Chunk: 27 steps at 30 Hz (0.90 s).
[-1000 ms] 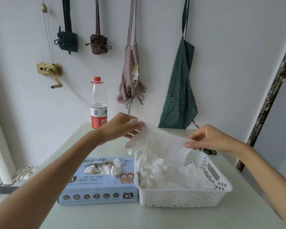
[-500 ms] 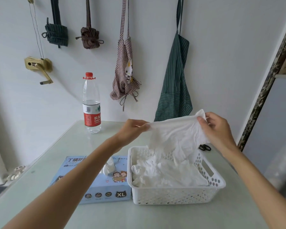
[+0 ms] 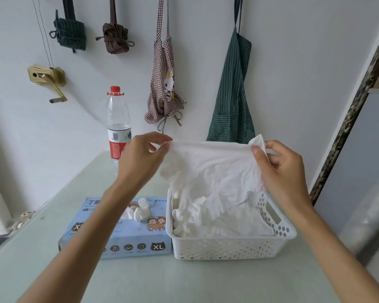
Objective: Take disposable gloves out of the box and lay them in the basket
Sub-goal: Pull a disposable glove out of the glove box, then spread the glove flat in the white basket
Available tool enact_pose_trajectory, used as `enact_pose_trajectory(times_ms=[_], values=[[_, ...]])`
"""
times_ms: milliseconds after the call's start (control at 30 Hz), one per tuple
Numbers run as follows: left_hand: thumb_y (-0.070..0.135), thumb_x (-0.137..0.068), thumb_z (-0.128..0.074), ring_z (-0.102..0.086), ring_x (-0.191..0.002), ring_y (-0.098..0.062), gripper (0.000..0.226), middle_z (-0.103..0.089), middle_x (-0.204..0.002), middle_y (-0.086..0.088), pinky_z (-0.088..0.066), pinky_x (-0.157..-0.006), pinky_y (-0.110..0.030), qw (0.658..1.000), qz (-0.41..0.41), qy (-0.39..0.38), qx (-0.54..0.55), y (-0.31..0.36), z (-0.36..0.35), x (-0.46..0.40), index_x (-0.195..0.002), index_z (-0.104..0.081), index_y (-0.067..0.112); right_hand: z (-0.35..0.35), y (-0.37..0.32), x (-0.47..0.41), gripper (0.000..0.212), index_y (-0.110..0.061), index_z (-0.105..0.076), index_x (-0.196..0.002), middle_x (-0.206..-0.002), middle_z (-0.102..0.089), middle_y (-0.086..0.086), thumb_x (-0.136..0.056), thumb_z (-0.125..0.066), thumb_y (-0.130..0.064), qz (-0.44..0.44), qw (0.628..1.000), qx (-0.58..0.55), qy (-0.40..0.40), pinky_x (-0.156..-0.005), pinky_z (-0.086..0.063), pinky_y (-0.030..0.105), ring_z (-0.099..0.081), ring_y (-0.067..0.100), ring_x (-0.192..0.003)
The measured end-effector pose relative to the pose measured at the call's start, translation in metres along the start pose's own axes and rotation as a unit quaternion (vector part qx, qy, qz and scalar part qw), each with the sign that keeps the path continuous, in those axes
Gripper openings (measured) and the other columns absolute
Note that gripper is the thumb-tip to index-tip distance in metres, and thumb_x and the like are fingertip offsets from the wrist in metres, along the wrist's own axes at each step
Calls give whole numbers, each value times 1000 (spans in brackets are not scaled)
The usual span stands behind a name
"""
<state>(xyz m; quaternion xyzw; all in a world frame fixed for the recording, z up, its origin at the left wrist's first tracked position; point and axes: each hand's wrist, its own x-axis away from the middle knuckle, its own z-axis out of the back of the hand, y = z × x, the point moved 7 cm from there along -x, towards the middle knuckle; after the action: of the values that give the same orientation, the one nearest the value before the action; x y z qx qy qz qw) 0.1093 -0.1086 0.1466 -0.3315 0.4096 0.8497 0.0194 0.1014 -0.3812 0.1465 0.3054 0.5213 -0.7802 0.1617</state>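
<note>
Holding: you are stretching one white disposable glove (image 3: 214, 167) between both hands, above the basket (image 3: 230, 248).
Left hand: your left hand (image 3: 138, 160) is pinching the glove's left upper corner between thumb and fingertips, the other fingers curling under.
Right hand: your right hand (image 3: 280, 169) is gripping the glove's right upper corner, thumb pressing on the front, fingers curling behind it.
Glove: it is hanging as a crumpled sheet with its top edge pulled nearly level; its lower part is drooping toward the pile of gloves (image 3: 217, 217) in the basket, and whether it is touching them cannot be told.
Basket: the white perforated basket is sitting on the bench (image 3: 184, 281) toward the right edge, with the pile of white gloves lying inside it.
Box: the blue glove box (image 3: 127, 241) marked XL is lying just beside the basket's left wall, with a glove tuft (image 3: 142, 212) sticking up out of its top opening; your left forearm is crossing over it.
Bottle: a clear water bottle (image 3: 118, 125) with a red cap is standing upright at the bench's far edge, near the wall.
Wall: a green striped apron (image 3: 232, 95) and a checked apron (image 3: 164, 84) are hanging behind the bench.
</note>
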Motion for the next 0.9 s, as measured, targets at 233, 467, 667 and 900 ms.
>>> enact_pose_trajectory(times_ms=[233,467,667,900], values=[[23,-88,-62,-64,-91,-13,7,-71,-97,11,-39,-80,-27,965,-45,-110,-235,-32,-91,2,-92,-66,27,-17,115,24,12,-9,-62,-88,-70,-61,9,-92,-58,-19,-236,963,107,-71,-61,-39,29,-54,18,-62],[26,-93,-57,-58,-100,-14,14,-68,-107,11,-33,-80,-24,914,-152,-179,-330,-39,-153,4,-103,-67,30,-17,166,20,16,-17,-61,-105,-60,-48,-5,-93,-56,-27,-199,920,322,-105,-62,-36,28,-53,26,-70],[31,-95,-54,-54,-107,-13,22,-59,-124,9,-40,-86,-24,910,-233,-203,-278,-24,-156,18,-115,-61,28,-25,157,14,33,-20,-51,-127,-101,-68,5,-96,-54,-29,-122,879,434,-154,-69,-42,30,-63,27,-95],[64,-90,-35,-15,-145,-13,71,-15,-159,7,-16,-117,-36,786,-201,-492,-315,-48,-165,57,-151,-19,31,-37,135,11,39,-25,-48,-127,-112,-52,-8,-91,-63,-23,0,859,459,-226,-69,-40,23,-58,13,-94]])
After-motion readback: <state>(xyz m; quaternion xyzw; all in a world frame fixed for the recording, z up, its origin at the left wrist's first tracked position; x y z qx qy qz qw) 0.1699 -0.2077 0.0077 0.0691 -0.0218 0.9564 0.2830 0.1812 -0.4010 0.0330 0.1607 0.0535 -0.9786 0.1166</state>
